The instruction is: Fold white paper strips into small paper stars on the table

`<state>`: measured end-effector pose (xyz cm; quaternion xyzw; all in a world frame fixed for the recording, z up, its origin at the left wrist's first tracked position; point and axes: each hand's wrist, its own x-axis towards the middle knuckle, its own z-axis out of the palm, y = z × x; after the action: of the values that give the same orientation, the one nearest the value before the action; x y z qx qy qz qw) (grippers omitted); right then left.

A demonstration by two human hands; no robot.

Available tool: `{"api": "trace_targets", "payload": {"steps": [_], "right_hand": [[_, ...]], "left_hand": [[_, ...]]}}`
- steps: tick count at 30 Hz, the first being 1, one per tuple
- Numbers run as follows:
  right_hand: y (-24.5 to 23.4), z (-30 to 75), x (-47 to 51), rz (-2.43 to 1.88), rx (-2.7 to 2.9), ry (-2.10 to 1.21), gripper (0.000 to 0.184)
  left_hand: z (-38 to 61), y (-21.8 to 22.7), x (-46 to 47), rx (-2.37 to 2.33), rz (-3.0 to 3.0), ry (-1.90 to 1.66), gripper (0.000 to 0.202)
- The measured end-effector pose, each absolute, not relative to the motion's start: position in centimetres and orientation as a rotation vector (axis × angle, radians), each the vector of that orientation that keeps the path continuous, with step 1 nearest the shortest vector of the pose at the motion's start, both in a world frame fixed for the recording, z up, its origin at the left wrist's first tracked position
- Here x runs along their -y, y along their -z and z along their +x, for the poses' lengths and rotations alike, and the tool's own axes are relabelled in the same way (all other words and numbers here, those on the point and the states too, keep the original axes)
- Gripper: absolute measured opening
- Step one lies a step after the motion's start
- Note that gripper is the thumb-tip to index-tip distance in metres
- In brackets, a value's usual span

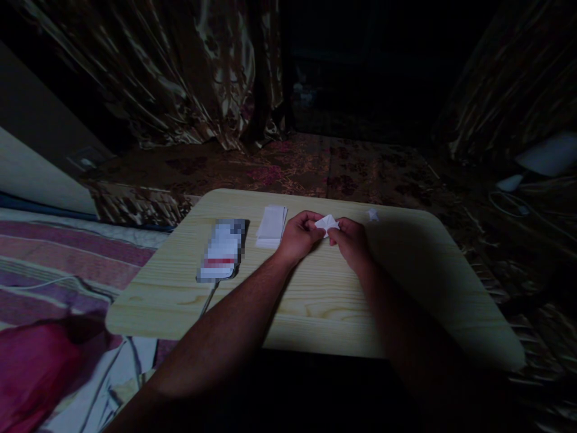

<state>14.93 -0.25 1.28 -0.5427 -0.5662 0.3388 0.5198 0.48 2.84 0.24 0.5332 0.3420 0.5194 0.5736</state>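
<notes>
A small folded piece of white paper (327,223) is held between both hands over the far middle of the wooden table (315,288). My left hand (300,234) pinches its left side, thumb in front. On the right side, my right hand (351,237) grips it between thumb and curled fingers. Creases meet near the paper's top; its lower part is partly hidden by the thumbs. Just left of my left hand lies a stack of white paper (271,225). Beyond my right hand rests a small folded white paper piece (372,214), somewhat star-shaped.
A phone (222,249), its screen blurred out, lies at the table's left with a cable (208,299) running toward the near edge. A striped bedcover (67,258) and a red cloth (38,373) are at left. Patterned curtains (216,72) hang behind; a white lamp (547,153) stands right.
</notes>
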Motion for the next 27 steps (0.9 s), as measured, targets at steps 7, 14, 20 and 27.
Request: {"api": "trace_targets", "payload": {"steps": [7, 14, 20, 27], "right_hand": [[-1.83, 14.89, 0.52, -1.346, 1.349, -0.813, 0.01], [-1.25, 14.9, 0.21, -1.327, 1.351, -0.808, 0.009], [-1.44, 14.99, 0.31, -1.317, 1.366, -0.811, 0.009], [-1.11, 14.9, 0.17, -1.293, 1.364, -0.812, 0.009]], "left_hand": [[0.34, -0.17, -3.09, -0.795, 1.254, -1.217, 0.035], [0.42, -0.22, -2.94, -0.813, 1.239, -1.21, 0.037], [0.49, -0.36, -2.84, -0.802, 1.222, -1.197, 0.037], [0.43, -0.35, -2.81, -0.815, 1.24, -1.194, 0.037]]}}
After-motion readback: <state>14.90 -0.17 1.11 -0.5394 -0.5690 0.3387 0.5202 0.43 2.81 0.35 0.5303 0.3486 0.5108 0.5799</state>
